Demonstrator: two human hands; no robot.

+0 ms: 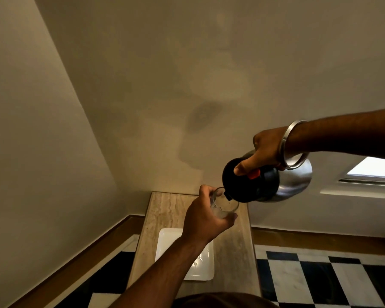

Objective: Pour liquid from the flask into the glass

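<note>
A steel flask point(296, 181) with a black top and an orange button is tipped to the left, its small black spout over the rim of a clear glass point(226, 205). My right hand point(265, 152) grips the flask's handle from above, thumb on the black lid next to the button. My left hand point(206, 215) holds the glass from the left and below, above a stone-topped table point(165, 210). The glass looks almost empty; I cannot make out a stream of liquid.
A white rectangular tray point(171, 243) lies on the table under my left forearm. The table stands against a plain wall in a corner, with wooden skirting and a black-and-white chequered floor point(320, 274) to the right. A window point(373, 170) is at the far right.
</note>
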